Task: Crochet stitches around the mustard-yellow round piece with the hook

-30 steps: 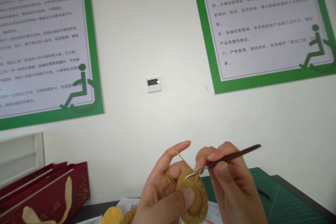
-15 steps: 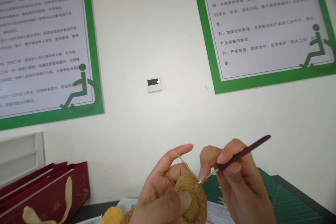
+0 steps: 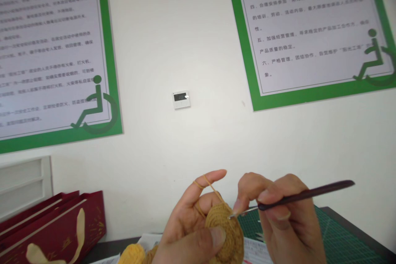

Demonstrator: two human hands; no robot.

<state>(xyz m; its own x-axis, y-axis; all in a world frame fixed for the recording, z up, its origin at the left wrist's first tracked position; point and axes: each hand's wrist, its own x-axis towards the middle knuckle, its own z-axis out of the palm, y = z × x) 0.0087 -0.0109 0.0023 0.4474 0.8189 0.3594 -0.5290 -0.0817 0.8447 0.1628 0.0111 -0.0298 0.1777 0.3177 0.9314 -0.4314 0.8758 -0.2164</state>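
A round mustard-brown crochet piece (image 3: pixel 230 239) is pinched in my left hand (image 3: pixel 192 227), the thumb pressed on its front. Yarn (image 3: pixel 210 183) wraps the raised left index finger and runs down to the top edge of the piece. My right hand (image 3: pixel 283 214) grips a crochet hook (image 3: pixel 306 194) by its dark purple handle. The hook's metal tip touches the upper right part of the crochet piece, and its handle points right and slightly up. A yellow yarn ball (image 3: pixel 132 253) lies left of my left hand, with brown yarn beside it.
Red gift bags (image 3: pixel 55 231) with cream ribbon handles stand at the lower left. A green cutting mat (image 3: pixel 340 235) and printed papers (image 3: pixel 258 251) lie on the dark table. Behind is a white wall with two green-framed posters and a small thermostat (image 3: pixel 181 100).
The crochet hook has swung from a steep slant to nearly level, its handle end moving right and down. My right hand has turned with it; my left hand stays almost still.
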